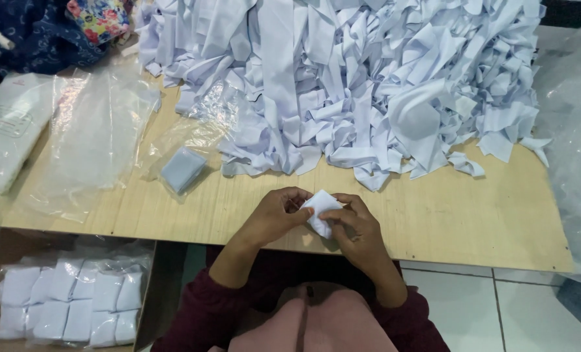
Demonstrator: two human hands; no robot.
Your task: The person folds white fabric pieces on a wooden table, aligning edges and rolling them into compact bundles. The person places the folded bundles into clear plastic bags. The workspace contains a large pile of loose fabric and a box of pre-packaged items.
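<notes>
We pinch a small white cloth between both hands, left hand and right hand clamped on its edges, over the desk's near edge. It looks light, soft and limp; corners grip best. The white pile lies beyond.

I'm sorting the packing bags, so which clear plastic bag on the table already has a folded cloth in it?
The small clear bag just left of the white cloth pile, holding one folded square; the larger bags farther left lie flat.
</notes>
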